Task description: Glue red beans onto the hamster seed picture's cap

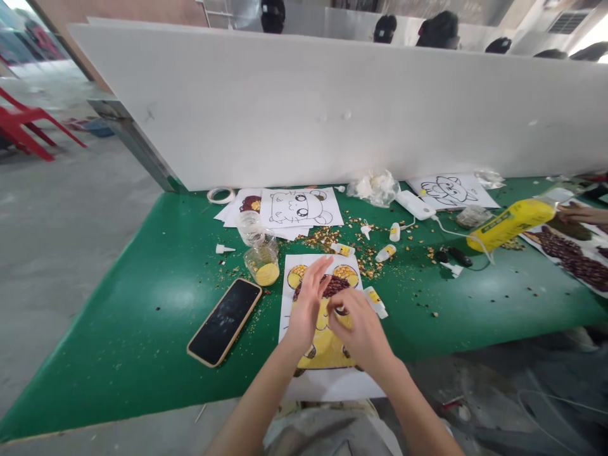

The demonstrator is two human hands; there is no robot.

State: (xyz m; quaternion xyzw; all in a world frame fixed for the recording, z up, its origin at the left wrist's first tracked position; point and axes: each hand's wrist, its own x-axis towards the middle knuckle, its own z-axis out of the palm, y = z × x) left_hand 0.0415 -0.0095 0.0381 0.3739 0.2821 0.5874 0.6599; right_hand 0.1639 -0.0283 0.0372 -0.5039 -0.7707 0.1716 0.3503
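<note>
A paper picture (327, 351) of a cartoon animal lies in front of me, filled with yellow grains, dark red beans on the head and corn pieces in the ears. Above its left part is my left hand (308, 301), upright on edge with the fingers stretched out. My right hand (354, 316) is over the face area, thumb and forefinger pinched together; whatever is between them is too small to make out. Just right of the paper lies a small white glue bottle (376, 303) with a yellow label. A clear cup (263, 266) with yellow grains leans beyond the paper's left corner.
A phone (225, 323) lies left on the green table (156, 278). Outline drawings (301, 209), a tape roll (221, 195), scattered grains (368, 259), a white power bank (415, 205) and a yellow bottle (515, 223) are farther back. Another person's hand (584, 215) works at right. A white partition (332, 114) stands behind.
</note>
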